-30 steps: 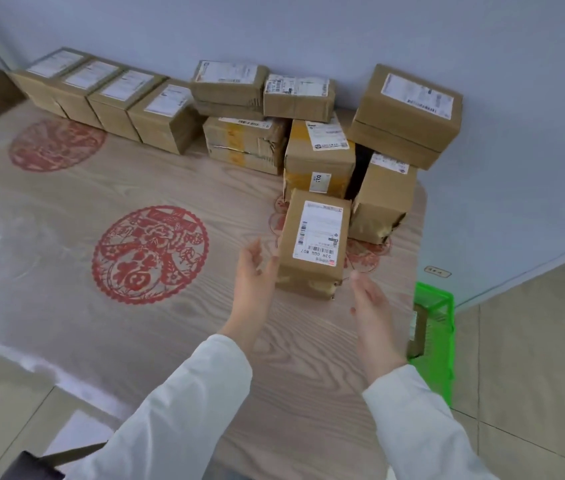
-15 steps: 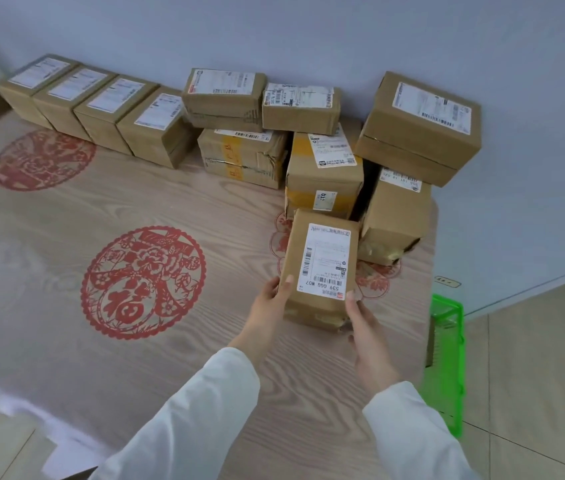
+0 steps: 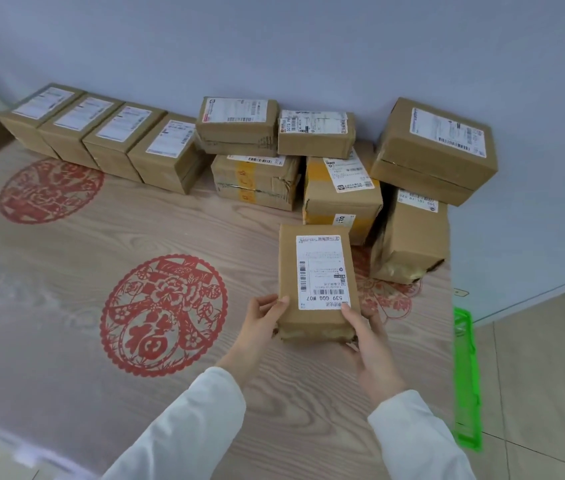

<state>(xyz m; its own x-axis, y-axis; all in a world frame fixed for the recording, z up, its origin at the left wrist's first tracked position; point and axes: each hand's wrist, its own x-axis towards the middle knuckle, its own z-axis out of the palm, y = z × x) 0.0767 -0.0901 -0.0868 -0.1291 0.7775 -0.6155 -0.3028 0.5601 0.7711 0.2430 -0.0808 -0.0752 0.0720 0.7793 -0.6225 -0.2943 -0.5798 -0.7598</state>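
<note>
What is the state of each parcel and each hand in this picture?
labelled parcel, label up, gripped at its near end by both hands
left hand, grips the parcel's near left corner
right hand, grips its near right corner, thumb on top
row of four boxes, sealed, labels up
large box, tilted, resting on the wrinkled parcel

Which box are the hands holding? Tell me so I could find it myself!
Find the wooden table by the blue wall, brown parcels piled along its back. Before that pile, right of the big red circle, left hand and right hand grip one parcel. Its label alone reads 539 GGG W07.
</note>
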